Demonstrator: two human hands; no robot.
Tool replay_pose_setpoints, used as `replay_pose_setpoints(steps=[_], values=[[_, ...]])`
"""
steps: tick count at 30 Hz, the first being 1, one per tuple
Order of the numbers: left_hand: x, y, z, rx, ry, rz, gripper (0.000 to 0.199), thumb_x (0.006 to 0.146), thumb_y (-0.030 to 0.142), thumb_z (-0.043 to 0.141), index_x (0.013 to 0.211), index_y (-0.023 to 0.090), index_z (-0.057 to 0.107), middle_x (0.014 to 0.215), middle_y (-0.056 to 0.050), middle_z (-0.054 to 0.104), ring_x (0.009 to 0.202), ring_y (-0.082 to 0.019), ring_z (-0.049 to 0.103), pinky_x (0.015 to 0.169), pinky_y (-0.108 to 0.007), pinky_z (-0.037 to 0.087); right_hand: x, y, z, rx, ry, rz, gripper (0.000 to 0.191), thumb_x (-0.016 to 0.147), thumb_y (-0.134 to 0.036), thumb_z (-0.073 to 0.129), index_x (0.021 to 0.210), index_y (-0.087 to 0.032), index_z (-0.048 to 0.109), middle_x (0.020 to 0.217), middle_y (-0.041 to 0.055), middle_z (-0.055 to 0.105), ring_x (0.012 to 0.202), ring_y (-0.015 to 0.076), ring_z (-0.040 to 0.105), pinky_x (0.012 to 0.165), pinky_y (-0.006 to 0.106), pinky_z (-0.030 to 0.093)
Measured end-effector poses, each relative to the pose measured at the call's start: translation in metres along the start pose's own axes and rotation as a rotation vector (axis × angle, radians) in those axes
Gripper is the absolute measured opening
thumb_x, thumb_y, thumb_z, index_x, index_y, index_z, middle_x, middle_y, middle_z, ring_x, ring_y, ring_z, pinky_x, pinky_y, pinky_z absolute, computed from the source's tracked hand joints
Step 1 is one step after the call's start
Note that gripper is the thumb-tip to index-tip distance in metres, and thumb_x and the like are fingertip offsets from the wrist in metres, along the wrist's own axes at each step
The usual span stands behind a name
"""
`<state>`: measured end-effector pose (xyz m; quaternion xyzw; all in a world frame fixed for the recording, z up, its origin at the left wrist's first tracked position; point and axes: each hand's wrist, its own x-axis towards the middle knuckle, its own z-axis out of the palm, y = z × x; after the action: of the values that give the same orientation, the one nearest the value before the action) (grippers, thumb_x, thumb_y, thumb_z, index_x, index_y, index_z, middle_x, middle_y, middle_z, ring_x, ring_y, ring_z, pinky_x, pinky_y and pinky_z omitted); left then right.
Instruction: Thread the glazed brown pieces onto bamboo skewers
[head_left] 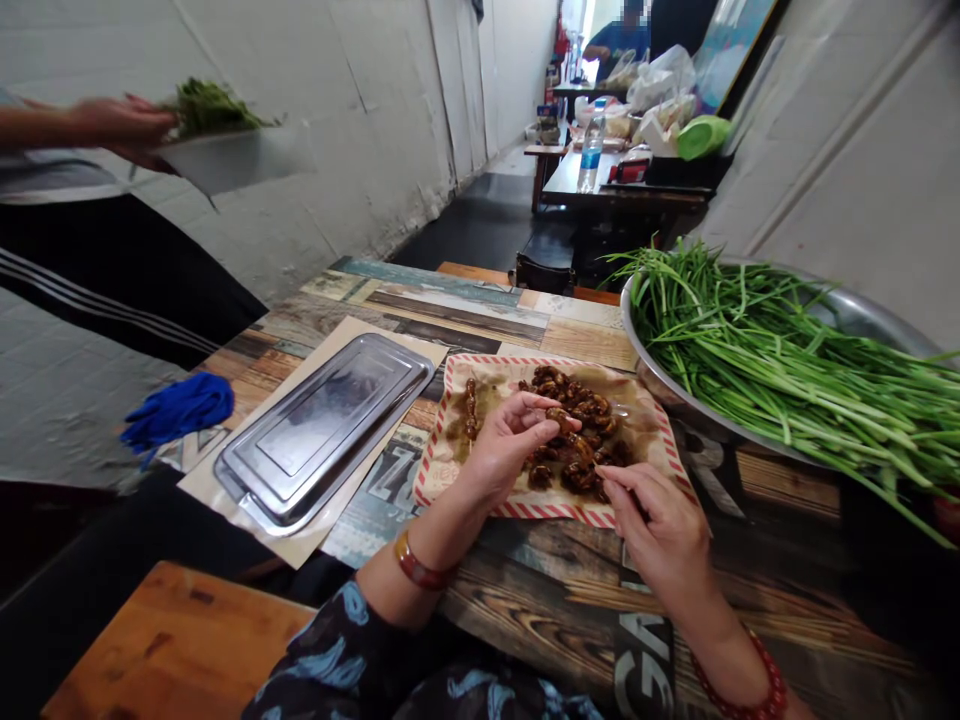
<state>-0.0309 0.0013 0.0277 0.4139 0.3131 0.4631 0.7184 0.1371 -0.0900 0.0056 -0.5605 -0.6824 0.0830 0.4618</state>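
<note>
My left hand (514,435) is closed, pinching a dark brown, sauce-coated piece of meat (561,418) between thumb and fingers. In my right hand (660,515) a thin bamboo skewer (598,466) is pinched, its far end pointing toward the left fingers; whether it has pierced the meat, I cannot tell. Both hands are over a tray (422,487) with a red-and-white striped border. A heap of similar meat pieces (589,405) lies on it, partly hidden by my hands. One loaded skewer (470,410) rests at its left side. Bare bamboo skewers (607,592) lie on the table near my right wrist.
At right a metal basin (889,318) holds long green stalks (772,375). An upturned metal tray (330,425) lies on cardboard to the left, beside blue gloves (180,410). A person at far left carries a white container (240,160) of greens. Another person sits beyond a cluttered table (559,185).
</note>
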Motion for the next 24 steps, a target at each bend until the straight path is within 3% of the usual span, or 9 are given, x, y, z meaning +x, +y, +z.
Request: replay_pose_setpoints(steps=[6, 11, 18, 24], values=[[-0.0007, 0.0048, -0.0013, -0.035, -0.009, -0.057, 0.043, 0.072, 0.030, 0.079, 0.109, 0.013, 0.065, 0.080, -0.008, 0.074, 0.085, -0.019, 0.070, 0.076, -0.026, 0.046, -0.0005, 0.0006, -0.0002, 0.013, 0.003, -0.006, 0.017, 0.093, -0.017, 0.053, 0.098, -0.021, 0.069, 0.081, 0.0023, 0.069, 0.073, 0.0138, 0.066, 0.072, 0.027, 0.055], [-0.0008, 0.0035, -0.0016, -0.053, -0.027, -0.106, 0.038, 0.072, 0.032, 0.079, 0.102, 0.012, 0.068, 0.090, -0.012, 0.075, 0.078, -0.015, 0.068, 0.074, -0.025, 0.046, -0.0029, 0.0024, -0.0002, 0.006, -0.031, -0.001, 0.018, 0.093, -0.018, 0.053, 0.101, -0.021, 0.069, 0.082, 0.0021, 0.069, 0.074, 0.0134, 0.066, 0.073, 0.027, 0.054], [-0.0013, 0.0028, -0.0026, -0.039, -0.041, -0.026, 0.031, 0.073, 0.027, 0.077, 0.099, 0.012, 0.068, 0.092, -0.011, 0.076, 0.087, -0.018, 0.069, 0.083, -0.028, 0.046, -0.0025, 0.0036, 0.0009, 0.014, -0.017, -0.025, 0.020, 0.093, -0.016, 0.053, 0.103, -0.022, 0.070, 0.084, 0.0030, 0.070, 0.075, 0.0134, 0.066, 0.072, 0.026, 0.055], [-0.0006, 0.0024, -0.0033, -0.018, -0.039, 0.002, 0.029, 0.074, 0.027, 0.077, 0.099, 0.013, 0.068, 0.088, -0.010, 0.076, 0.085, -0.017, 0.069, 0.081, -0.027, 0.046, -0.0041, 0.0047, 0.0010, 0.083, -0.029, -0.006, 0.026, 0.092, -0.016, 0.053, 0.110, -0.022, 0.070, 0.086, 0.0042, 0.070, 0.073, 0.0132, 0.067, 0.070, 0.026, 0.056]])
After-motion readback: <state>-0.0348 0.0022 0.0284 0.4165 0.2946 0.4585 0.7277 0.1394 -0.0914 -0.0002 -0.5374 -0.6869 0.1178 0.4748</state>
